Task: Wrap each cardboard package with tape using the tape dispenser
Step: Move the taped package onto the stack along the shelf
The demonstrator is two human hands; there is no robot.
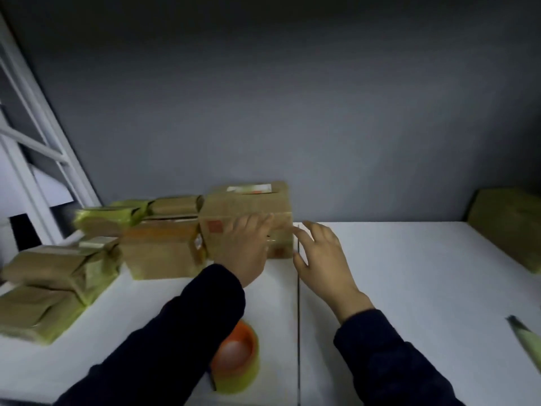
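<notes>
Centre of frame, close to the grey wall [292, 112]: brown cardboard box [248, 209] with a white label on top, standing on the white table [409, 288]. Left hand [248, 250] lies flat on the box's front face, fingers straight and close together. Right hand [322, 253] sits just beside the box's right edge, fingers spread and relaxed, holding nothing. Whether it touches the box can't be told because of blur. Lower centre: roll of yellowish clear tape on an orange core [237, 356] lies on the table, partly hidden by the dark left sleeve [175, 332]. Left of frame: stacked brown cardboard packages wrapped in yellowish tape [58, 273]. Far right edge: another taped package [509, 227], well apart from the box.
</notes>
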